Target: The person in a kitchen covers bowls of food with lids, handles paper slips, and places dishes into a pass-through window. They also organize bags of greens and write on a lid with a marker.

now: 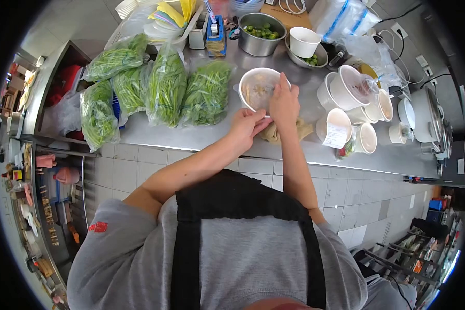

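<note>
A white paper bowl (241, 93) stands on the steel counter in front of me, with a clear lid (261, 88) over its top and pale food showing through. At its front rim my left hand (249, 124) is closed, thumb on the edge and fingers curled beneath. My right hand (284, 105) lies against the right side of the bowl, a finger stretched along the lid's edge and the others closed round the side, partly hidden. Just below the right hand, a crumpled tan cloth (299, 129) rests on the counter.
Several bags of green vegetables (206, 93) lie to the left. Behind the bowl stands a steel pot (262, 44) of green limes. White paper containers (334, 129), one with a printed label, crowd the right. A large lidded pot (423, 116) is at the far right.
</note>
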`<state>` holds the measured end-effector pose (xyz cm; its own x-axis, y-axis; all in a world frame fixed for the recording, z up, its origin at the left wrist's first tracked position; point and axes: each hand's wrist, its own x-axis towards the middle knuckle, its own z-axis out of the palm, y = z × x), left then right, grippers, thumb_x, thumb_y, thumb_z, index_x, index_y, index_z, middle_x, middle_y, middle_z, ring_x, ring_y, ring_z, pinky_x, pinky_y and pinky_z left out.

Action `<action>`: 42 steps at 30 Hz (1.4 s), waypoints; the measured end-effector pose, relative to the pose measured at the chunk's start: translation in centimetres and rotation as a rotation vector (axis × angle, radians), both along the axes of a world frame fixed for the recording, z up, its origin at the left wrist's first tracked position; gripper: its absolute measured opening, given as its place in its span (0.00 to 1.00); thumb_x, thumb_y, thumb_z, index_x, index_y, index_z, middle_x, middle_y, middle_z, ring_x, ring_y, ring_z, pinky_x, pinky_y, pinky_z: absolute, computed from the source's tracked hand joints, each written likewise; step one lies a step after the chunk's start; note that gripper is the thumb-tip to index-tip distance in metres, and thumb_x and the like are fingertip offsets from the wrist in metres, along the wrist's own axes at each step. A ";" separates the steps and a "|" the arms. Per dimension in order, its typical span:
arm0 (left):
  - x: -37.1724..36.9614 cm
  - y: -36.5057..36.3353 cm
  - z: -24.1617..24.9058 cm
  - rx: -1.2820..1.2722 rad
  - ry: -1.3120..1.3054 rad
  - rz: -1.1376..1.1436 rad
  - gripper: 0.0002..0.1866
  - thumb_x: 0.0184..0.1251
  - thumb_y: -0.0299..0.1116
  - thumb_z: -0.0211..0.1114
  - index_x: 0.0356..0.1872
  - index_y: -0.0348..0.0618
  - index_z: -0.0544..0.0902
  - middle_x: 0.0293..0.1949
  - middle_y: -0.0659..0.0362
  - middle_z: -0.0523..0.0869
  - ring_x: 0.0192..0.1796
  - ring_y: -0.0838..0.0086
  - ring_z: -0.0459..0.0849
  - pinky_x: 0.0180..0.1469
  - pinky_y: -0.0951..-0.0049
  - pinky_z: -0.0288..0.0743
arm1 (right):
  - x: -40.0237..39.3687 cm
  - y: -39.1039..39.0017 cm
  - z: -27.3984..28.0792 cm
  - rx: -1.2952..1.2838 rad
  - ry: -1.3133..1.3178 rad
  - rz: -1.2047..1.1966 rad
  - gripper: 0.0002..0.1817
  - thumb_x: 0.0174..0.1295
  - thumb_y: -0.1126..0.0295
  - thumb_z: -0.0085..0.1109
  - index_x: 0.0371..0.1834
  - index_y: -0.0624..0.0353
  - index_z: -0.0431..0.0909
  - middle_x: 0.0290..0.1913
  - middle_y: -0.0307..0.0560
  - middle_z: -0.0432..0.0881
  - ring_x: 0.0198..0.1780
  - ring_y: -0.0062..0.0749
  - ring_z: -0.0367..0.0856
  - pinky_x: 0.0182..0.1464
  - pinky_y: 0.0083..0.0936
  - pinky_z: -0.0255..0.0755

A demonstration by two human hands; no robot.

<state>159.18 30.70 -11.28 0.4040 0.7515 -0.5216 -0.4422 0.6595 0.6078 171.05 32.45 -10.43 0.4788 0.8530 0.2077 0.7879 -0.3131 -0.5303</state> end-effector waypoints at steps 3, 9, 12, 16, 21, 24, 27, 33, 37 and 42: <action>-3.7 1.9 1.1 0.219 0.293 -0.238 0.06 0.59 0.28 0.61 0.32 0.38 0.74 0.28 0.57 0.81 0.30 0.72 0.84 0.31 0.78 0.79 | 3.0 0.2 -3.0 0.234 0.154 0.188 0.21 0.63 0.59 0.45 0.58 0.53 0.69 0.49 0.58 0.72 0.48 0.51 0.74 0.49 0.41 0.69; -8.4 16.1 4.5 1.367 1.068 -0.066 0.10 0.50 0.32 0.63 0.27 0.35 0.77 0.27 0.50 0.82 0.28 0.64 0.83 0.31 0.67 0.76 | 0.1 7.1 2.9 0.241 -0.058 0.293 0.15 0.60 0.63 0.49 0.46 0.58 0.76 0.42 0.56 0.79 0.45 0.52 0.76 0.47 0.40 0.69; -6.6 23.5 3.0 1.276 1.493 -0.043 0.09 0.45 0.30 0.63 0.25 0.34 0.79 0.27 0.45 0.82 0.33 0.54 0.83 0.37 0.58 0.76 | -3.3 14.6 2.8 0.192 0.112 0.485 0.13 0.57 0.66 0.51 0.44 0.56 0.77 0.40 0.54 0.80 0.41 0.48 0.78 0.43 0.37 0.71; -5.7 28.0 -0.4 1.431 1.525 -0.142 0.06 0.49 0.27 0.58 0.26 0.34 0.79 0.28 0.43 0.82 0.34 0.52 0.83 0.37 0.58 0.77 | -5.6 23.1 -0.7 -0.022 0.641 0.311 0.12 0.54 0.73 0.53 0.43 0.58 0.78 0.31 0.47 0.81 0.24 0.32 0.79 0.27 0.28 0.71; -6.5 29.3 -0.1 1.295 1.340 -0.199 0.26 0.39 0.27 0.71 0.39 0.31 0.67 0.31 0.38 0.80 0.37 0.48 0.81 0.38 0.55 0.76 | -6.4 25.6 0.4 -0.127 0.868 0.235 0.15 0.49 0.77 0.59 0.40 0.56 0.68 0.20 0.37 0.71 0.10 0.19 0.63 0.09 0.17 0.50; -6.8 29.7 0.5 1.351 1.329 -0.249 0.33 0.32 0.28 0.75 0.42 0.32 0.66 0.31 0.39 0.80 0.37 0.47 0.81 0.39 0.55 0.76 | -6.2 25.7 -0.7 0.043 0.870 0.240 0.18 0.45 0.77 0.63 0.40 0.58 0.69 0.22 0.39 0.73 0.16 0.21 0.67 0.15 0.19 0.58; -7.1 29.5 1.7 1.419 1.339 -0.388 0.26 0.38 0.28 0.71 0.41 0.31 0.69 0.34 0.39 0.80 0.40 0.49 0.81 0.43 0.57 0.76 | -7.3 23.4 0.7 0.206 0.641 0.240 0.15 0.36 0.76 0.66 0.28 0.60 0.72 0.25 0.39 0.76 0.28 0.23 0.72 0.31 0.21 0.66; -7.9 31.5 2.2 1.522 1.388 -0.611 0.38 0.31 0.43 0.77 0.43 0.32 0.67 0.36 0.42 0.80 0.44 0.50 0.79 0.45 0.59 0.73 | -6.1 15.6 3.2 0.142 0.355 0.286 0.14 0.38 0.74 0.68 0.26 0.61 0.71 0.24 0.49 0.80 0.26 0.35 0.79 0.30 0.27 0.69; -8.3 31.6 3.4 1.623 1.401 -0.694 0.36 0.33 0.44 0.77 0.40 0.33 0.67 0.35 0.42 0.80 0.42 0.51 0.80 0.44 0.59 0.73 | -7.5 5.4 7.2 0.060 0.137 0.349 0.11 0.41 0.75 0.64 0.25 0.60 0.69 0.20 0.48 0.77 0.26 0.40 0.79 0.30 0.29 0.70; -6.8 30.8 7.0 1.765 1.561 -0.967 0.35 0.32 0.40 0.77 0.45 0.40 0.72 0.36 0.50 0.82 0.41 0.56 0.81 0.41 0.60 0.74 | -8.4 -2.5 7.6 -0.026 0.268 0.246 0.09 0.44 0.77 0.63 0.25 0.59 0.71 0.22 0.47 0.78 0.27 0.39 0.80 0.30 0.29 0.71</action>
<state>152.38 61.52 -4.27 0.8354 0.5456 -0.0664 0.5466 -0.8374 -0.0039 162.61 29.99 -2.86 0.2928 0.9529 0.0795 0.6754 -0.1472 -0.7226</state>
